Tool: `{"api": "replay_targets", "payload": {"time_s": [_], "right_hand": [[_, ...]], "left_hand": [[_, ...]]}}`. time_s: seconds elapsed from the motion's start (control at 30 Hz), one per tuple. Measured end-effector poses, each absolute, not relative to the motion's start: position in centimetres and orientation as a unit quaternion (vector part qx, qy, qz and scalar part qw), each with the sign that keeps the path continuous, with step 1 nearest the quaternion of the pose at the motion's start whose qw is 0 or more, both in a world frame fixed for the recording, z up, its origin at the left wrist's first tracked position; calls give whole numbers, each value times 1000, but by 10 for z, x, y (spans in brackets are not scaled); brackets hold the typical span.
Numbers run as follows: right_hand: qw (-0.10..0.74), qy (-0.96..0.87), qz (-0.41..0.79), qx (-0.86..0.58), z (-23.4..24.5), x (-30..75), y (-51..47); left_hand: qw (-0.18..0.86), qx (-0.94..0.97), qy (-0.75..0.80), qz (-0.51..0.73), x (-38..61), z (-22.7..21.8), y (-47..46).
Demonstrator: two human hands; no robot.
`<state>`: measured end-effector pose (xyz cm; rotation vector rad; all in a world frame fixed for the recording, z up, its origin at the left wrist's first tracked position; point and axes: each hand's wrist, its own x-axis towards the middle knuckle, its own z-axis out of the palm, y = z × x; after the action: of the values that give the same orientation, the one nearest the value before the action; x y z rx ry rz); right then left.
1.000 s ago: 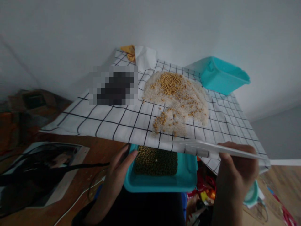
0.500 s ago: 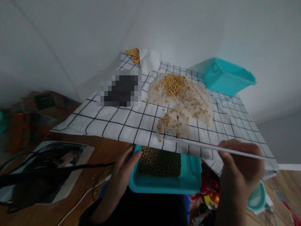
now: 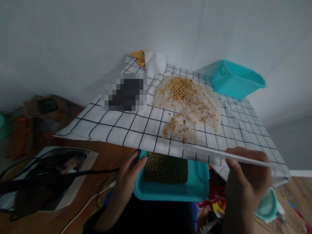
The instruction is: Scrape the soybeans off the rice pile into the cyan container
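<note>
My left hand [image 3: 129, 174] grips the left rim of a turquoise bin [image 3: 170, 194] below the table's front edge, over my lap. Yellowish and dark green beans [image 3: 167, 169] lie inside it. Closed around one end of a thin, flat, whitish see-through strip [image 3: 214, 152] is my right hand [image 3: 247, 169]. The strip runs along the table edge above the bin; its exact kind is unclear. A spread of white rice-like grains [image 3: 207, 97] covers the middle of the tablecloth, with a heap of yellow soybeans [image 3: 181, 87] on top. A smaller patch of grains and soybeans [image 3: 179, 128] reaches near the edge.
A black-and-white checked cloth [image 3: 117, 130] covers the table. An angular turquoise bin [image 3: 237, 81] stands at the back right. White and yellow cloths [image 3: 154, 61] lie at the back left, near a blurred dark object [image 3: 126, 94]. Cables and a turquoise-rimmed container [image 3: 267, 206] are below.
My right hand has shifted slightly left and the strip now sits lower against the table edge. Loose soybeans at the edge are no longer seen there. My left hand stays on the bin.
</note>
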<state>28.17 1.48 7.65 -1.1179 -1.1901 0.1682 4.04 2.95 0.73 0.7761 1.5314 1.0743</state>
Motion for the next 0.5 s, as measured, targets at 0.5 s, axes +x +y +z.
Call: {"api": "replay_targets", "payload": {"time_s": [0.5], "right_hand": [[717,-440,51,-538,85,281,67]], "left_hand": [[527,333,651,433,38,10,29]]}}
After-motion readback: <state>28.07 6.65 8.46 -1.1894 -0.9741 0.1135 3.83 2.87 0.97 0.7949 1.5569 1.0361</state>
